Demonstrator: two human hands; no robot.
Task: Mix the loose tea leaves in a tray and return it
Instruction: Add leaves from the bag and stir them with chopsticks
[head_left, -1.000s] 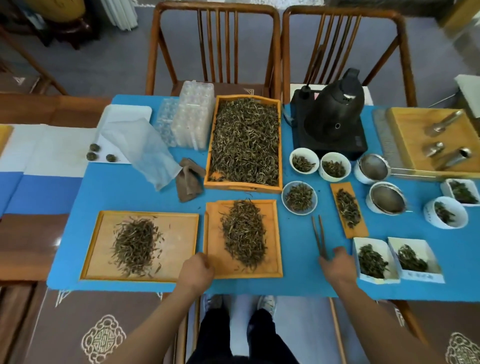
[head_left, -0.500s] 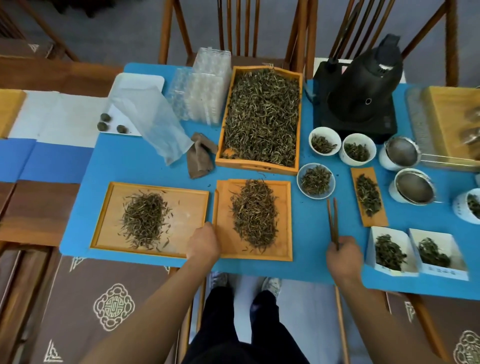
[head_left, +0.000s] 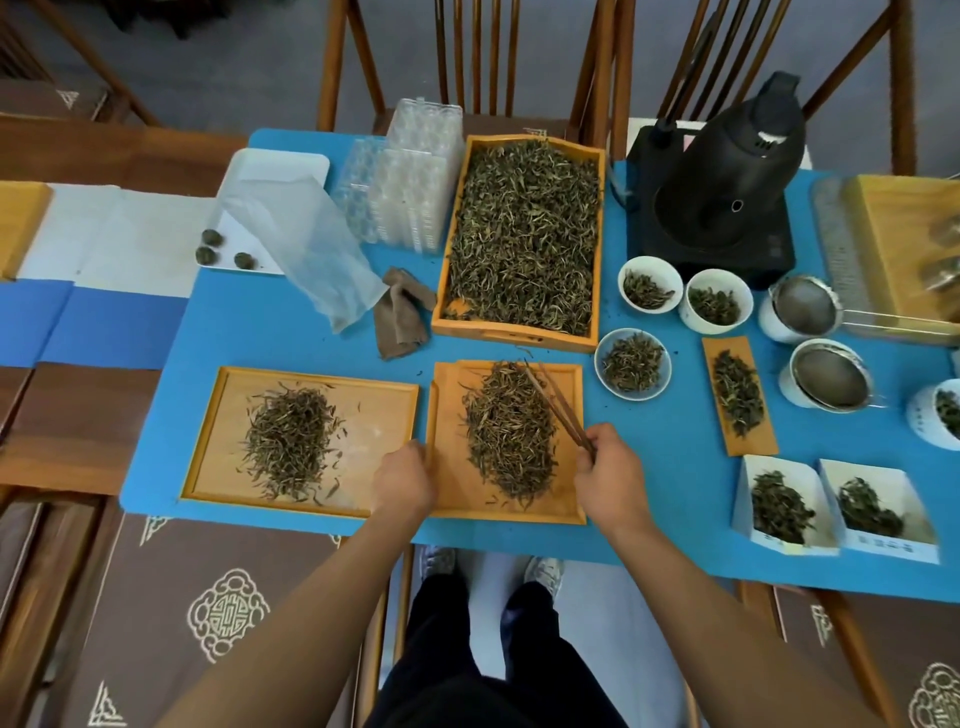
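Observation:
A small wooden tray (head_left: 449, 496) lies near the table's front edge with a long heap of loose tea leaves (head_left: 509, 428) on it. My left hand (head_left: 405, 475) grips the tray's left rim. My right hand (head_left: 608, 467) holds a pair of brown wooden tongs (head_left: 558, 408); their tips reach over the top right of the heap. A wider wooden tray (head_left: 218, 415) with a smaller leaf pile (head_left: 288, 441) sits just to the left.
Behind stands a deep wooden box of tea (head_left: 522, 236), a black kettle on its base (head_left: 722, 182), small bowls of leaves (head_left: 632, 362), strainers on cups (head_left: 828, 374), white paper boxes of tea (head_left: 784, 506), a brown cloth (head_left: 402, 312) and a plastic bag (head_left: 301, 244).
My right hand lifted the tongs off the blue mat and swung them left over the middle tray's leaves. My left hand stayed on the tray's left rim. The camera tilted down.

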